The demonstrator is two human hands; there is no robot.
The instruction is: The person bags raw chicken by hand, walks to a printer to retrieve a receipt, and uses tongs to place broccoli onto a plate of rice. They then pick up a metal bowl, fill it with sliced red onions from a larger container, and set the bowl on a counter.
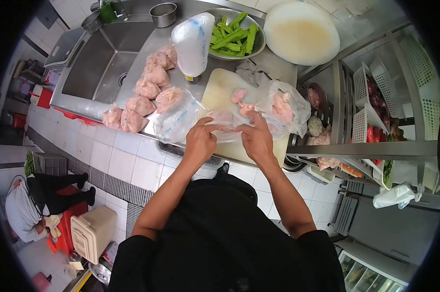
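Observation:
Both my left hand (200,140) and my right hand (257,138) pinch the near edge of a clear plastic bag (221,118), fingertips facing each other a short way apart. Pale pink meat shows through its film. Under it lies a white cutting board (220,90). Just beyond my right hand, some loose pieces of raw meat (239,96) rest on the board. An opened plastic bag of raw meat (281,106) sits to their right. Left of my left hand are flat plastic bags (174,121) and several filled meat bags (155,76).
A sink (101,73) is at the left. Behind the board stand a wrapped roll of bags (193,46), a steel bowl of green vegetables (234,34) and a round white board (301,33). A metal rack (336,87) with baskets borders the right. Another person (28,209) sits at lower left.

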